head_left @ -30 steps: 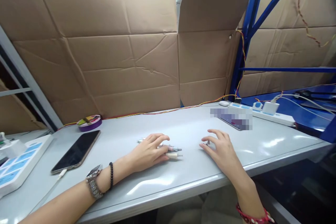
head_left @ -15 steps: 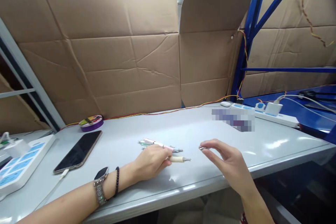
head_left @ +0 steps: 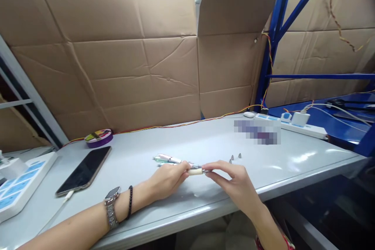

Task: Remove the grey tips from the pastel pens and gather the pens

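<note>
My left hand (head_left: pixel 172 177) is closed around a cream-coloured pen (head_left: pixel 195 172), held low over the table with its metal end to the right. With thumb and index finger, my right hand (head_left: pixel 231 181) pinches a small metal pen tip (head_left: pixel 206 171) at that end; the fingertips partly hide it, so how far it sits on the pen cannot be told. Behind my left hand lie several pens (head_left: pixel 168 158), white-pink and green, side by side. Beyond my right fingers stand small silver cone-shaped pen tips (head_left: pixel 240 156) on the table.
A phone (head_left: pixel 84 170) with a charging cable lies at left, beside a power strip (head_left: pixel 25 183) and a purple-edged tape roll (head_left: pixel 99 139). Another power strip (head_left: pixel 304 128) is at right, near a blurred-out item (head_left: pixel 258 133). Cardboard (head_left: pixel 123 58) walls off the back.
My right hand has moved left, bringing the small metal tip to the end of the cream pen. Small cone tips behind it now show. My left hand keeps hold of the pen.
</note>
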Motion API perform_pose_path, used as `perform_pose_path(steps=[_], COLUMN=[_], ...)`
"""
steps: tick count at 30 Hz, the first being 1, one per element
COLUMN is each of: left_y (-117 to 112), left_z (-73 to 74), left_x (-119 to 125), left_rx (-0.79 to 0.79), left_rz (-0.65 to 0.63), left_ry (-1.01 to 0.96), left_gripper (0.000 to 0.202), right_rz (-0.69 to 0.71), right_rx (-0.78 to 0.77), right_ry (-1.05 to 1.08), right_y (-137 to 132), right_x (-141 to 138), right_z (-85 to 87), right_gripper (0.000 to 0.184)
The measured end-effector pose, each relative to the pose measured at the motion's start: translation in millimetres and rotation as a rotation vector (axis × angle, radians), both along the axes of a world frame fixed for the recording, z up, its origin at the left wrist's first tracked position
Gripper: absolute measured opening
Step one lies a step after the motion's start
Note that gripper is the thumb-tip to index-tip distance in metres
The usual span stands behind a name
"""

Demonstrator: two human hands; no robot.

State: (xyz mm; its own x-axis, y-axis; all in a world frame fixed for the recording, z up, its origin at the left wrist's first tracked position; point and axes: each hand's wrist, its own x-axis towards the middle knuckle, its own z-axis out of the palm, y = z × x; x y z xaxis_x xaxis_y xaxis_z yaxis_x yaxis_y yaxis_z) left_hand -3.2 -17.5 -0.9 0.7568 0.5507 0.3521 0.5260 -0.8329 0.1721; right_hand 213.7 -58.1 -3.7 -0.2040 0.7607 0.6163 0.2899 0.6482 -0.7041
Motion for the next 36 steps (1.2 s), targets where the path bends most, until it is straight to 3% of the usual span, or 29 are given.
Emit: perform_pose_path(steps=[9, 15, 19, 23, 29, 32, 36], left_y=[-1, -3, -3, -2, -2, -1, -1], left_z=[2.4, 5.8, 5.4, 5.6, 6.9, 4.9, 3.4], left_x=[2, 6, 5, 4, 6, 5, 4], left_rx=[-0.153, -0.146, -0.189, -0.203, -0.180, -0.167, -0.145], left_rz=[0.140, 0.167, 0.170, 0.188, 0.144, 0.136, 0.124], left_ry=[0.079, 0.173, 0.141, 0.153, 0.186, 0.147, 0.144], left_gripper=[0.030, 0.029, 0.031, 0.032, 0.026, 0.025, 0.024], right_rz=[-0.149, -0.239, -0.125, -0.037, -0.141, -0.099, -0.037], right_rx=[-0.019, 0.018, -0.032, -0.093, -0.138, -0.096, -0.105], right_ry=[-0.137, -0.401, -0.272, -0.167, -0.339, -0.265, -0.207], right_y=[12, 13, 11, 11, 10, 9, 9], right_x=[-2, -6, -3, 0, -2, -1, 1], right_z=[-9.4, -9.3, -5.7, -4.9, -5.8, -4.3, -4.3], right_gripper=[0.012, 0.039, 0.016, 0.010, 0.038, 0.018, 0.013])
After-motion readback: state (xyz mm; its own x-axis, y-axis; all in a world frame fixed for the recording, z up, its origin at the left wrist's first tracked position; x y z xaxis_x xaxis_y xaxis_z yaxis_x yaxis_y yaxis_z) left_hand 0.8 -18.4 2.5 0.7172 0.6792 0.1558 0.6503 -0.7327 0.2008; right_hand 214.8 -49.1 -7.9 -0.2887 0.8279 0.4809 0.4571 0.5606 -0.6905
